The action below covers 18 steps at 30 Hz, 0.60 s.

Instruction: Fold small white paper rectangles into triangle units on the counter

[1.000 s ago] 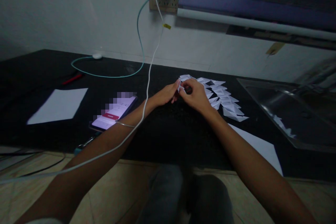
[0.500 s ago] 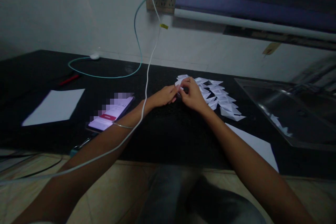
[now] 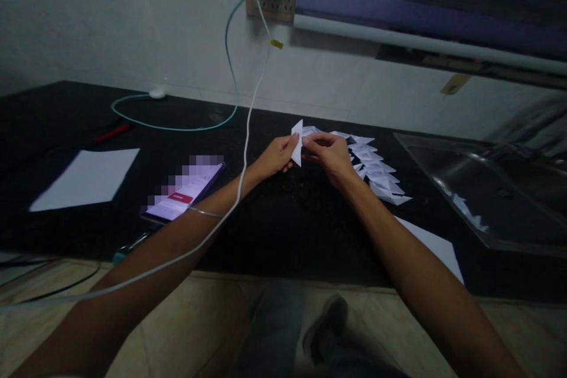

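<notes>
My left hand [image 3: 278, 155] pinches a small folded piece of white paper [image 3: 297, 150], thumb lying across its front. The piece stands upright, with a pointed corner at top and bottom. My right hand [image 3: 330, 153] is closed, thumb and fingertips at the paper's right edge. Behind and to the right of my right hand, several folded white paper pieces [image 3: 376, 165] lie in overlapping rows on the black counter [image 3: 274, 230]. My right hand hides part of these rows.
A white sheet [image 3: 88, 180] and a lit phone [image 3: 181, 195] lie left; another sheet [image 3: 432, 245] lies beside my right forearm. A white cable [image 3: 247, 147] crosses my left forearm. A metal sink [image 3: 487, 201] is at right, a red pen-like object [image 3: 113, 132] far left.
The folded paper has turned upright and now shows its flat face between my hands. My right hand has shifted slightly right. A shoe has come into view below the counter.
</notes>
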Available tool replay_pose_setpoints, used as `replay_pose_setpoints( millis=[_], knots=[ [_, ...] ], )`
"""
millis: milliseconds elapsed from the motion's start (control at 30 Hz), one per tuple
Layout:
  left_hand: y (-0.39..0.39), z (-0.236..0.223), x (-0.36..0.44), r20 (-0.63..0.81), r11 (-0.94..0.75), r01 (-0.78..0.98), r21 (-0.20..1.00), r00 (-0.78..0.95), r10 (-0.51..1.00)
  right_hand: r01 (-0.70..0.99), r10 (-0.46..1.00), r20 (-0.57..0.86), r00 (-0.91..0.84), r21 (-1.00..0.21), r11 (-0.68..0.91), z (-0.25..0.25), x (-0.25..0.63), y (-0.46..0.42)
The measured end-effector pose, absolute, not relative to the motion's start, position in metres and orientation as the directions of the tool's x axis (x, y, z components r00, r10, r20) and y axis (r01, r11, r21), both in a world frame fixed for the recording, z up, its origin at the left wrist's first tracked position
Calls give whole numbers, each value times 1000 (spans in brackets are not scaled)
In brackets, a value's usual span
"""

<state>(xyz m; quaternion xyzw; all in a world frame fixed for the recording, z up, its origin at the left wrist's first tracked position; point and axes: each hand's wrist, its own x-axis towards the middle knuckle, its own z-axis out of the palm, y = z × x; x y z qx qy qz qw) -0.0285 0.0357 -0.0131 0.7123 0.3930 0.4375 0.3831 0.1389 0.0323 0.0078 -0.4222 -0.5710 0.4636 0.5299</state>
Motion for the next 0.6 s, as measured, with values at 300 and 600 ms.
replay_pose_setpoints(
  millis=[300,600],
  knots=[
    [35,-14,-30,389,-454,265,851,263,883,47,959,154,-238,-984,169,9,139,28],
    [41,-11,-36,316,-379,243,893,261,912,433,822,474,-316,-699,569,-4,147,42]
  ],
)
